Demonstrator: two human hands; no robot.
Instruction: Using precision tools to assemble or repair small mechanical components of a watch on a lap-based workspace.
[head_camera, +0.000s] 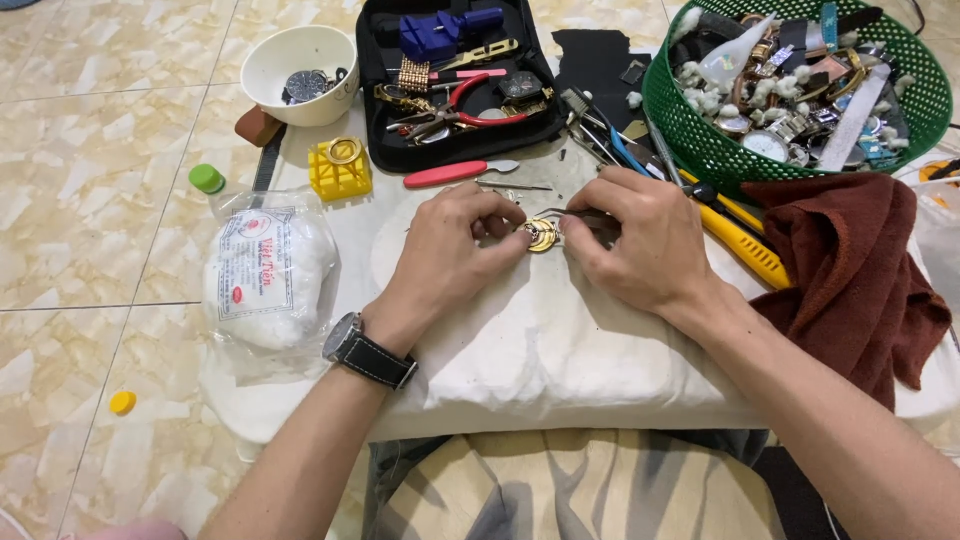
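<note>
Seated on the tiled floor, white padded cushion (560, 330) across my lap as bench.

Left hand (450, 250): thumb and forefinger pinched on the rim of the small round gold-coloured watch case (541, 235), steadying it against the cushion top. Other fingers curled under.

Right hand (640, 240): fingers pressed together around slim metal tweezers (570, 214), tips aimed at the upper edge of the case. Whether the tips grip anything I cannot tell; too small.

Step in hand, as I judge it: fine work on the open watch, picking at or seating a small part with the tweezers while the left keeps the case from turning.

Next move calls for a light, steady touch: keep the left pinch firm, tweezer tips low and square, no slip across the face.

Around: black zip tool case (455, 90) with red-handled pliers (475, 105) ahead, yellow plastic case-holder block (340, 170) to its left, white bowl (298, 70) with watch parts, green mesh basket (700, 140) of old watches at right, dark red cloth (850, 270) beside my right wrist, bag of cotton wool (268, 280) at left.
</note>
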